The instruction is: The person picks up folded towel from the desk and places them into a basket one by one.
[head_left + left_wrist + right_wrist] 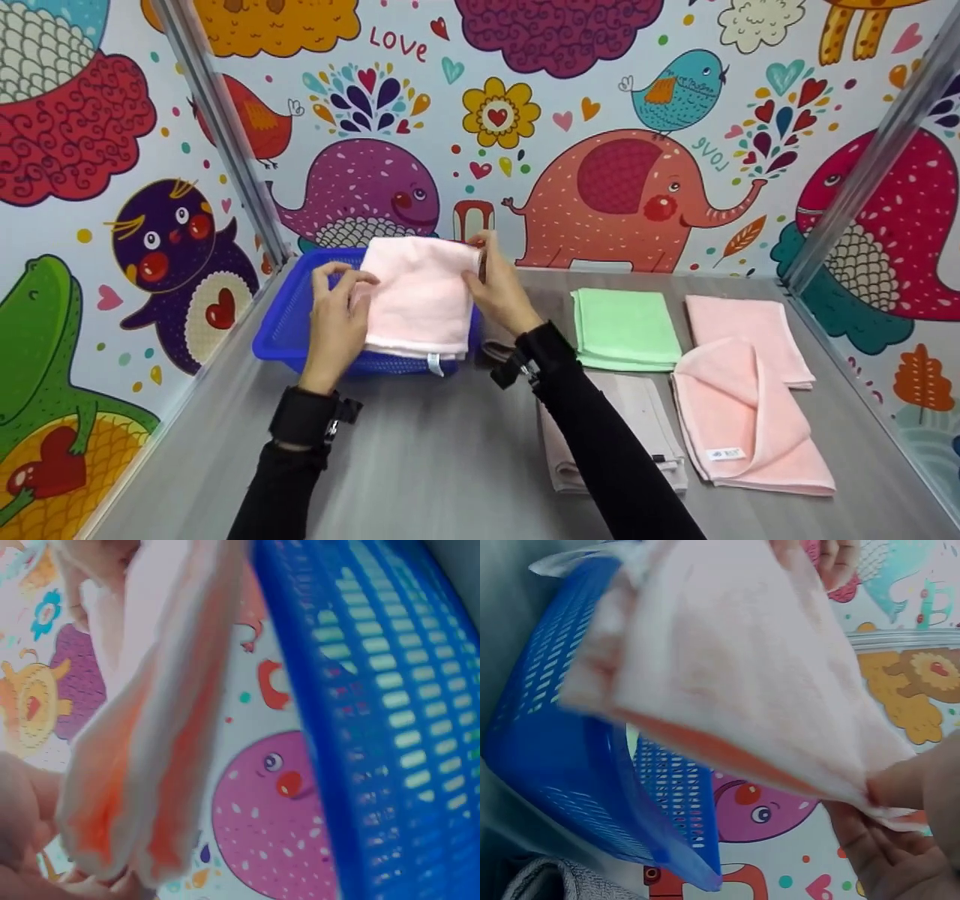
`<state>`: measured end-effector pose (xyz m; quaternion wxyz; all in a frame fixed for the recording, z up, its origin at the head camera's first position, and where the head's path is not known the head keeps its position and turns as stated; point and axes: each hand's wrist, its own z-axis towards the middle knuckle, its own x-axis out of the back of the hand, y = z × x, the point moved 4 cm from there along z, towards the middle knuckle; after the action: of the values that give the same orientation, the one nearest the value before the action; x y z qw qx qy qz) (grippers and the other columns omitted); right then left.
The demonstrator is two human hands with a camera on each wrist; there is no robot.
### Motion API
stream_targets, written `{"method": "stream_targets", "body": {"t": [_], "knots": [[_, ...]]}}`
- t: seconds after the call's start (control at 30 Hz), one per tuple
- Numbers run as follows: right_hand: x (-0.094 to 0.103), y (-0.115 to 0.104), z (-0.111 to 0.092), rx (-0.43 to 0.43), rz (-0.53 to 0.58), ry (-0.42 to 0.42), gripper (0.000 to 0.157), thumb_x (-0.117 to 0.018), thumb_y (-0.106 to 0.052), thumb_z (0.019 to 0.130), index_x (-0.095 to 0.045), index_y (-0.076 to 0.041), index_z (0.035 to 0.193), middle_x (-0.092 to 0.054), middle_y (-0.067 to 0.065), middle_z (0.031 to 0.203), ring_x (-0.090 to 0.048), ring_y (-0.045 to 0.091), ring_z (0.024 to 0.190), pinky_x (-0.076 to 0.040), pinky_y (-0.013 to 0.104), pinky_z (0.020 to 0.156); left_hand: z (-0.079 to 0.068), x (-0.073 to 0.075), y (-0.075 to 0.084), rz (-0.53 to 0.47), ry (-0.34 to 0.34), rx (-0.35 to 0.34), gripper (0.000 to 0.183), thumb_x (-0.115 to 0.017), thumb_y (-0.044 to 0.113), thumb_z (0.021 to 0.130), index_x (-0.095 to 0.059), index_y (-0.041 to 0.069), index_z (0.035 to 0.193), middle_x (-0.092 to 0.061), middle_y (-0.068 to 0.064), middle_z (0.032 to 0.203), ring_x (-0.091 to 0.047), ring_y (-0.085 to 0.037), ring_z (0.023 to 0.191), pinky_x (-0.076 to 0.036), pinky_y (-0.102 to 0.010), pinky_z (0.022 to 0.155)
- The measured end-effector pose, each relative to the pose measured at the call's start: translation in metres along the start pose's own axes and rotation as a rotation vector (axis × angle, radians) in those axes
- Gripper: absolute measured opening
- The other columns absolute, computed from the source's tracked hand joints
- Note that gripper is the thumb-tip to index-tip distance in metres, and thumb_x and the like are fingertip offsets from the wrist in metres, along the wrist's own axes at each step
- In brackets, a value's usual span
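A folded pale pink towel with a small white tag hangs between both hands, over the blue plastic basket. My left hand pinches its left edge between thumb and fingers. At the upper right corner, my right hand pinches the cloth, its thumb in front. The right wrist view shows the folded layers of the towel spreading apart a little along the lower edge. Through the holes of the basket, pale green patches show in the left wrist view. The towel hides much of the basket's inside in the head view.
To the right lie a folded green towel, a pink towel, another pink one with a corner turned over, and a greyish towel partly under my right forearm. Cartoon-printed walls enclose the grey table.
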<state>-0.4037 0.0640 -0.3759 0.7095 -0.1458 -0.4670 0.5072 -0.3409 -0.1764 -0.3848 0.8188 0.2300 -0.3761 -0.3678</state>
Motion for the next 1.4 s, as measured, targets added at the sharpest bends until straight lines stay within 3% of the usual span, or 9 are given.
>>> {"method": "stream_targets", "body": {"t": [0.13, 0.3, 0.5, 0.63, 0.77, 0.87, 1.0, 1.17, 1.4], "knots": [[-0.010, 0.008, 0.013, 0.020, -0.052, 0.056, 0.024, -0.061, 0.005, 0.097, -0.054, -0.006, 0.117, -0.053, 0.009, 0.091, -0.050, 0.017, 0.078, -0.044, 0.027, 0.069, 0.008, -0.008, -0.012, 0.017, 0.021, -0.012, 0.023, -0.061, -0.008, 0.095, -0.078, 0.005, 0.102, -0.051, -0.019, 0.136, -0.059, -0.041, 0.119, -0.049, -0.053, 0.089], [-0.030, 0.023, 0.019, 0.011, -0.127, 0.012, 0.020, -0.061, 0.007, 0.096, -0.067, -0.007, 0.108, -0.060, 0.015, 0.106, -0.057, 0.022, 0.084, -0.051, 0.033, 0.076, 0.014, -0.023, -0.032, 0.066, -0.042, 0.015, 0.031, -0.055, -0.014, 0.094, -0.077, -0.002, 0.112, -0.052, -0.021, 0.144, -0.056, -0.045, 0.129, -0.048, -0.058, 0.101], [-0.059, 0.042, 0.013, -0.111, -0.251, -0.145, 0.025, -0.059, 0.003, 0.101, -0.072, -0.009, 0.119, -0.063, 0.015, 0.116, -0.063, 0.028, 0.102, -0.056, 0.041, 0.093, 0.008, -0.043, -0.058, 0.199, -0.243, 0.127, 0.043, -0.047, -0.016, 0.089, -0.071, -0.007, 0.123, -0.047, -0.025, 0.153, -0.054, -0.049, 0.134, -0.045, -0.060, 0.109], [-0.073, 0.048, 0.010, -0.125, -0.418, -0.213, 0.027, -0.061, -0.002, 0.101, -0.073, -0.012, 0.123, -0.066, 0.013, 0.119, -0.063, 0.029, 0.111, -0.052, 0.042, 0.102, 0.005, -0.053, -0.065, 0.267, -0.377, 0.196, 0.046, -0.047, -0.016, 0.087, -0.069, -0.008, 0.127, -0.045, -0.027, 0.155, -0.051, -0.051, 0.136, -0.040, -0.060, 0.114], [-0.078, 0.050, 0.011, -0.106, -0.618, -0.239, 0.025, -0.065, -0.011, 0.100, -0.075, -0.015, 0.122, -0.069, 0.012, 0.123, -0.055, 0.031, 0.128, -0.037, 0.048, 0.117, 0.008, -0.059, -0.067, 0.329, -0.516, 0.253, 0.045, -0.050, -0.009, 0.091, -0.064, -0.007, 0.133, -0.039, -0.027, 0.160, -0.046, -0.052, 0.140, -0.034, -0.062, 0.118], [-0.079, 0.052, 0.012, -0.163, -0.667, -0.288, 0.026, -0.064, -0.023, 0.102, -0.076, -0.015, 0.124, -0.067, 0.012, 0.134, -0.044, 0.031, 0.146, -0.023, 0.054, 0.126, 0.010, -0.060, -0.068, 0.407, -0.614, 0.281, 0.041, -0.054, 0.004, 0.097, -0.063, -0.006, 0.136, -0.040, -0.027, 0.160, -0.045, -0.051, 0.142, -0.033, -0.066, 0.117], [-0.077, 0.052, 0.011, -0.241, -0.711, -0.382, 0.039, -0.056, -0.039, 0.105, -0.074, -0.015, 0.130, -0.057, 0.010, 0.152, -0.028, 0.028, 0.158, -0.013, 0.057, 0.129, 0.011, -0.062, -0.069, 0.496, -0.689, 0.282, 0.042, -0.059, 0.022, 0.101, -0.064, -0.001, 0.136, -0.056, -0.024, 0.149, -0.052, -0.048, 0.137, -0.040, -0.066, 0.111], [-0.073, 0.052, 0.009, -0.226, -0.663, -0.363, 0.044, -0.050, -0.041, 0.107, -0.073, -0.011, 0.131, -0.049, 0.012, 0.159, -0.025, 0.030, 0.159, -0.014, 0.055, 0.129, 0.011, -0.064, -0.068, 0.529, -0.686, 0.277, 0.047, -0.055, 0.034, 0.104, -0.062, 0.006, 0.141, -0.062, -0.019, 0.143, -0.055, -0.045, 0.135, -0.042, -0.066, 0.109], [-0.063, 0.054, 0.007, -0.162, -0.501, -0.281, 0.039, -0.053, -0.032, 0.107, -0.071, -0.008, 0.132, -0.052, 0.016, 0.155, -0.038, 0.035, 0.152, -0.025, 0.051, 0.127, 0.006, -0.060, -0.053, 0.533, -0.465, 0.156, 0.036, -0.061, 0.033, 0.103, -0.072, 0.010, 0.128, -0.072, -0.017, 0.128, -0.066, -0.043, 0.117, -0.050, -0.062, 0.097]]}}
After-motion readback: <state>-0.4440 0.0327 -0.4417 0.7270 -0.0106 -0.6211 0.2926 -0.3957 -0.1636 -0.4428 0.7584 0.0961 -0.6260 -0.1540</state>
